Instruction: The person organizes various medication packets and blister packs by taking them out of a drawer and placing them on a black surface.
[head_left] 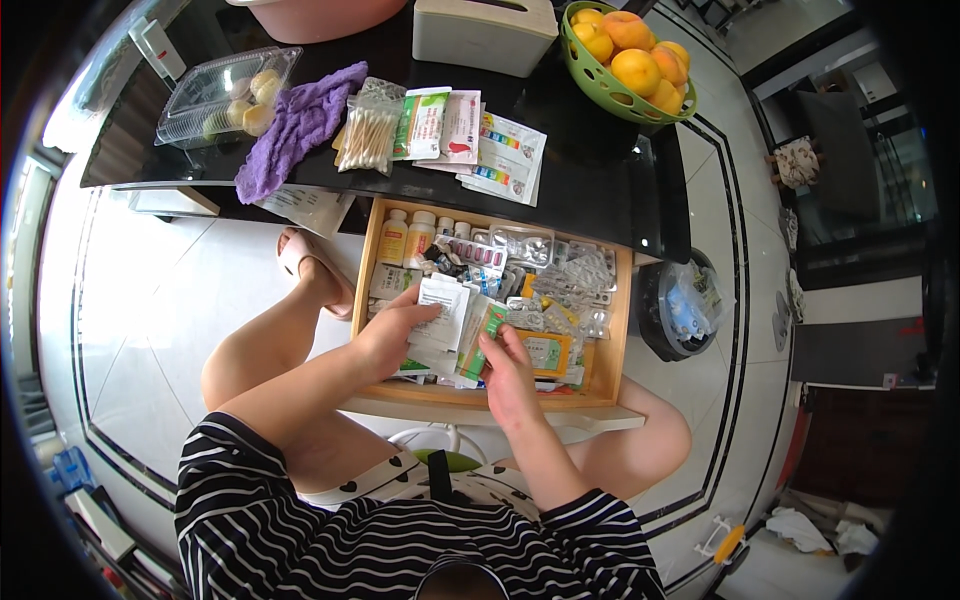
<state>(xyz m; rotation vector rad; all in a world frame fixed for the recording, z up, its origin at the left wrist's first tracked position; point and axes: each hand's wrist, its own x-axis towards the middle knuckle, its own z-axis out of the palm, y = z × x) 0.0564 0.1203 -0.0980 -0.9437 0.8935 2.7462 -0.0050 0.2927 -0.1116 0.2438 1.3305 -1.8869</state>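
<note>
Over the open wooden drawer (622,330), my left hand (383,338) is closed on several flat white sachets (442,312), its thumb lying across them. Beside it, my right hand (508,372) pinches a green-and-clear packet (494,322) by its edge; the packet overlaps the sachets' right side. Beneath both hands the drawer is full of medicines. White pill bottles (421,236) with yellow labels stand in its far left corner. Pink capsules show in a blister pack (482,252), and clear empty-looking blisters (585,270) are heaped to the right. A yellow-and-green box (545,352) lies near the front.
On the black table (590,190) lie a purple cloth (300,130), a bag of cotton swabs (367,142) and several flat packets (505,155). Behind are a clear plastic box (215,100), a tissue box (480,40) and a green fruit bowl (600,92). A lined bin (668,335) stands right.
</note>
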